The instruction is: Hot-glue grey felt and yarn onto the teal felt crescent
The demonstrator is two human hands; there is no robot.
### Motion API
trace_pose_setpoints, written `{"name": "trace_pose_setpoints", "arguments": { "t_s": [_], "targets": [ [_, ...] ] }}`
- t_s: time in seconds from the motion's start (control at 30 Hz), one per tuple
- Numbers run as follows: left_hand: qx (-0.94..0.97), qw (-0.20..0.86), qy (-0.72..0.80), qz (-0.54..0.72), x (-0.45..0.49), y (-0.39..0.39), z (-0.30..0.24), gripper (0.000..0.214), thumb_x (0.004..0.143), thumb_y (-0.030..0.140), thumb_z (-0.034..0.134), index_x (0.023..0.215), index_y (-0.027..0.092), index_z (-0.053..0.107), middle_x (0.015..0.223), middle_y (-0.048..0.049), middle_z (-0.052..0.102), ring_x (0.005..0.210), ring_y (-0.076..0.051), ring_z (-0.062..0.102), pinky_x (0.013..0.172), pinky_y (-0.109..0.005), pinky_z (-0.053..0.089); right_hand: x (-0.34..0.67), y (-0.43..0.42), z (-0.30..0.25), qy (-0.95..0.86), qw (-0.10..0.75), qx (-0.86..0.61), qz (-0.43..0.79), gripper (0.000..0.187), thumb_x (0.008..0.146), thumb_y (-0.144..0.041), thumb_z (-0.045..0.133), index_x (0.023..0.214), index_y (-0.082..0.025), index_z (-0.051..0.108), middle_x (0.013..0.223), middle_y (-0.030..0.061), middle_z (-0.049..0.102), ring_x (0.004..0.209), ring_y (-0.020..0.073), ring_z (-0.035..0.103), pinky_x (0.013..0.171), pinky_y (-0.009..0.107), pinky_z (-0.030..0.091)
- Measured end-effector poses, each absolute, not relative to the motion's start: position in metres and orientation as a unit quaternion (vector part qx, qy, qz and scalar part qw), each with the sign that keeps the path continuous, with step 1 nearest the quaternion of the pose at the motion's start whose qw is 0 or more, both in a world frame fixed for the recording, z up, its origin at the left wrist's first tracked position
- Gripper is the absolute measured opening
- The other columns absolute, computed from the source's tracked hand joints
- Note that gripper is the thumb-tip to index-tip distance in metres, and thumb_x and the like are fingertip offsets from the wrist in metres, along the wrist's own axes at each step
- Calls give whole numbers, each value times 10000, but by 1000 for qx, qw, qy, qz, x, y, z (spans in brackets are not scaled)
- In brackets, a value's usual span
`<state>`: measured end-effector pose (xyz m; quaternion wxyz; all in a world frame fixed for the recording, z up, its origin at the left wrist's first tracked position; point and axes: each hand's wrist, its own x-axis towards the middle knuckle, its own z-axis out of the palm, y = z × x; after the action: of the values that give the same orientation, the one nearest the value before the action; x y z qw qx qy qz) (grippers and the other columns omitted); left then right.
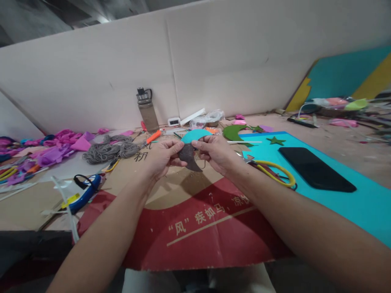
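Note:
Both my hands pinch a small crescent-shaped piece (193, 156) above the cardboard. Its upper part is turquoise and its lower part dark grey, tapering to a point. My left hand (166, 158) grips its left edge between thumb and fingers. From the right, my right hand (214, 152) holds it with the thumb on the front near where the colours meet. Below lies a red and brown cardboard sheet (210, 232) with printed characters. Yellow-handled scissors (276, 173) rest beside my right wrist, and a green star (276, 141) lies on a turquoise sheet (345, 207).
Grey yarn (111, 149), an orange-handled tool (153, 137) and a blue glue gun (84, 193) lie to the left. A bottle (148, 112) stands by the white wall panel (214, 61). A green crescent (234, 133) and a black phone (316, 169) are on the right.

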<state>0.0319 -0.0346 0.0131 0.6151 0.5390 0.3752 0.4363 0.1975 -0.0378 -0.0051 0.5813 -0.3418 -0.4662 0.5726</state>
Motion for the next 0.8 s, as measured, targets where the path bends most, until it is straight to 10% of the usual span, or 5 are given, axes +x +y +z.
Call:
{"name": "trace_pose_setpoints", "arguments": {
  "t_s": [0.43, 0.8],
  "targets": [
    [507, 603, 372, 491, 28, -26, 9, 203, 674, 217, 796, 791, 92, 687, 802, -67, 715, 687, -120, 671, 633, -212, 586, 194, -38, -11, -591, 537, -408, 442, 249, 713, -307, 679, 911, -186, 587, 659, -46, 545, 565, 98, 461, 540, 244, 350],
    [502, 591, 382, 503, 27, -22, 4, 245, 636, 253, 815, 824, 119, 733, 852, -59, 731, 746, -123, 677, 680, -207, 572, 199, -39, -6, -645, 538, -389, 378, 157, 799, -334, 635, 821, -179, 642, 787, 7, 643, 709, 126, 545, 674, 269, 411]
  ]
}}
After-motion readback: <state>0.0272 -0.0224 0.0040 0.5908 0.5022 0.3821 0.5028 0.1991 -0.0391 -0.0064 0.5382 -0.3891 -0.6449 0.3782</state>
